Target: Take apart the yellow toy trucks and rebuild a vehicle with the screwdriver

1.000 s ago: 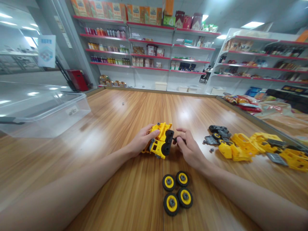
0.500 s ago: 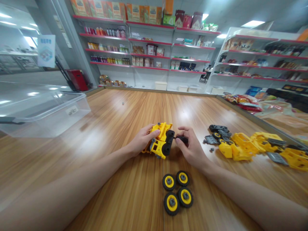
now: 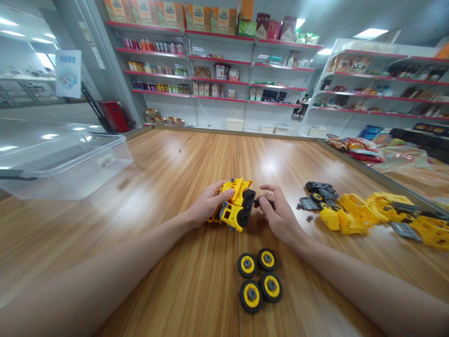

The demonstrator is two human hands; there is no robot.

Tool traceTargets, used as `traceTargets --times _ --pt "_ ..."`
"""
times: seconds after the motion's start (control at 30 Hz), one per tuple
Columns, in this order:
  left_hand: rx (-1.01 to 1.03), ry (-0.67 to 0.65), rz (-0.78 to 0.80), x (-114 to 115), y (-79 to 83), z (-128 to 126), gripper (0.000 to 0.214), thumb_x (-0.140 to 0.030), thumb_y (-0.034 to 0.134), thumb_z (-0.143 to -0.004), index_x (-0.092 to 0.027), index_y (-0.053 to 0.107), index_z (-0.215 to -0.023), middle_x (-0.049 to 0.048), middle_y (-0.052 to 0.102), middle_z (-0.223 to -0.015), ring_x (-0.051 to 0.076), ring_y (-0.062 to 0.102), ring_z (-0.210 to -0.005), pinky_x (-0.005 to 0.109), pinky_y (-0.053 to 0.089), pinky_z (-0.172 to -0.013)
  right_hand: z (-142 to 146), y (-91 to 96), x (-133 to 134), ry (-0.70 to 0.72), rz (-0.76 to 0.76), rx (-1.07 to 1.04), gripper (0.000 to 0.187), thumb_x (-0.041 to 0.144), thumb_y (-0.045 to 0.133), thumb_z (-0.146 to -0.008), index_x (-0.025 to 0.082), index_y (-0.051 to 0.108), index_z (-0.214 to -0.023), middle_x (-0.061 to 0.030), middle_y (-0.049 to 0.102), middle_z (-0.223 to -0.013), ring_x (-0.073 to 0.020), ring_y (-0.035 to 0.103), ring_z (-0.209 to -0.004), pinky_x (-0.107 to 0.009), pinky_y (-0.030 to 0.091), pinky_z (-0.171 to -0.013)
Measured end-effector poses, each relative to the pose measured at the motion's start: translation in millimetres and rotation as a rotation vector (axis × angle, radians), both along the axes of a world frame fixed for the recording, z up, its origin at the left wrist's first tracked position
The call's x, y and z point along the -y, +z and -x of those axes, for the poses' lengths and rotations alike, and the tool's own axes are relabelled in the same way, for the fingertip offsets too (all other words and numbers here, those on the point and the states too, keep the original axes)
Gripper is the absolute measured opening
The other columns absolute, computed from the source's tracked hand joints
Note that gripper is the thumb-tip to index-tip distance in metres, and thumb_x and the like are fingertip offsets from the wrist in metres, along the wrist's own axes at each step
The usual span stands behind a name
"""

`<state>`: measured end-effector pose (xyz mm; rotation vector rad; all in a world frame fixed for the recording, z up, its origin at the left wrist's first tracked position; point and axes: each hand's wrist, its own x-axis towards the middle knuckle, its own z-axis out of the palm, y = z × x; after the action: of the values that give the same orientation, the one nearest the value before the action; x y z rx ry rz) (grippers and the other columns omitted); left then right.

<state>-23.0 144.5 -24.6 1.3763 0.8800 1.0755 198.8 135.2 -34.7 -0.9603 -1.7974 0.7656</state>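
My left hand (image 3: 213, 202) is closed round a yellow toy truck (image 3: 232, 214), its thumb pressing on the top. The truck lies tilted on its side, and its black underside part (image 3: 247, 208) faces right. In my right hand (image 3: 278, 211) is a small black screwdriver (image 3: 265, 203), pinched between thumb and fingers. Its shaft points left at the black part; whether the tip sits in a screw is too small to tell. Nearer to me, several black wheels (image 3: 250, 296) with yellow hubs and grey cross-slot centres lie grouped on the wooden table (image 3: 168, 290).
Loose yellow toy parts (image 3: 354, 213) and dark grey pieces (image 3: 319, 187) are heaped at the right. A clear plastic box (image 3: 80, 164) stands at the left. Beyond the table's far edge rise stocked shelves (image 3: 220, 58). Packaged goods (image 3: 361, 150) lie past the right edge.
My right thumb and the screwdriver have shifted slightly, with the thumb a little further right on the handle. The truck stays in my left hand, nearly still.
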Motion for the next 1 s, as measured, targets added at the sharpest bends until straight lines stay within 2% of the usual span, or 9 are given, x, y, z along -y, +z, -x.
traceTargets --times 0.17,0.33,0.43,0.6,0.77,0.93,1.0 --pt "-0.001 0.003 0.001 -0.1 -0.7 0.3 0.038 -0.045 0.062 -0.086 -0.015 0.059 -0.109 0.0040 0.064 -0.090 0.017 0.061 -0.077 0.026 0.046 -0.067 -0.8 0.3 0.6 0.015 0.000 0.003 0.028 0.026 0.051 -0.095 0.023 0.044 -0.122 -0.0062 0.062 -0.101 -0.0200 0.060 -0.092 -0.034 0.047 -0.080" --pt "0.003 0.010 0.000 -0.2 -0.9 0.3 0.038 -0.045 0.061 -0.086 -0.015 0.059 -0.109 0.0039 0.064 -0.088 0.017 0.061 -0.076 0.026 0.046 -0.067 -0.3 0.5 2.4 0.030 0.015 0.008 0.026 0.026 0.048 -0.096 0.022 0.044 -0.122 -0.0034 0.063 -0.088 -0.0196 0.061 -0.085 -0.036 0.048 -0.080" --pt "0.006 0.006 0.000 -0.1 -0.4 0.2 0.038 -0.045 0.061 -0.086 -0.015 0.059 -0.109 0.0038 0.064 -0.087 0.017 0.061 -0.075 0.027 0.046 -0.068 0.1 0.7 2.2 0.030 -0.001 -0.001 0.030 0.027 0.054 -0.093 0.023 0.045 -0.121 -0.0052 0.063 -0.099 -0.0206 0.060 -0.094 -0.037 0.047 -0.085" --pt "0.012 0.003 0.006 1.0 0.9 0.3 0.040 -0.045 0.062 -0.085 -0.014 0.059 -0.110 0.0045 0.065 -0.089 0.018 0.062 -0.076 0.027 0.046 -0.068 0.4 0.3 1.3 0.016 -0.002 -0.010 0.023 0.030 0.045 -0.097 0.022 0.046 -0.119 -0.0034 0.063 -0.088 -0.0193 0.060 -0.083 -0.037 0.048 -0.080" --pt "0.017 0.001 0.012 2.2 2.1 -0.4 0.040 -0.046 0.062 -0.085 -0.014 0.060 -0.110 0.0039 0.065 -0.087 0.017 0.061 -0.073 0.027 0.045 -0.067 0.2 1.2 2.7 0.012 -0.012 -0.003 0.027 0.028 0.052 -0.095 0.022 0.043 -0.119 -0.0053 0.062 -0.100 -0.0196 0.060 -0.091 -0.036 0.047 -0.084" --pt "0.018 0.006 0.014 1.8 2.0 -0.4 0.041 -0.047 0.064 -0.083 -0.014 0.060 -0.108 0.0046 0.066 -0.087 0.018 0.063 -0.074 0.027 0.045 -0.067 1.8 1.8 4.4 0.017 0.014 0.026 0.022 0.031 0.040 -0.100 0.022 0.042 -0.120 -0.0018 0.064 -0.080 -0.0181 0.061 -0.075 -0.034 0.047 -0.073" --pt "0.018 0.008 0.012 1.5 1.6 -0.3 0.040 -0.046 0.064 -0.083 -0.014 0.060 -0.107 0.0042 0.066 -0.087 0.018 0.062 -0.074 0.027 0.045 -0.067 2.4 2.4 4.6 0.024 0.003 0.041 0.022 0.031 0.042 -0.099 0.021 0.041 -0.119 -0.0019 0.063 -0.080 -0.0184 0.061 -0.075 -0.034 0.047 -0.073"
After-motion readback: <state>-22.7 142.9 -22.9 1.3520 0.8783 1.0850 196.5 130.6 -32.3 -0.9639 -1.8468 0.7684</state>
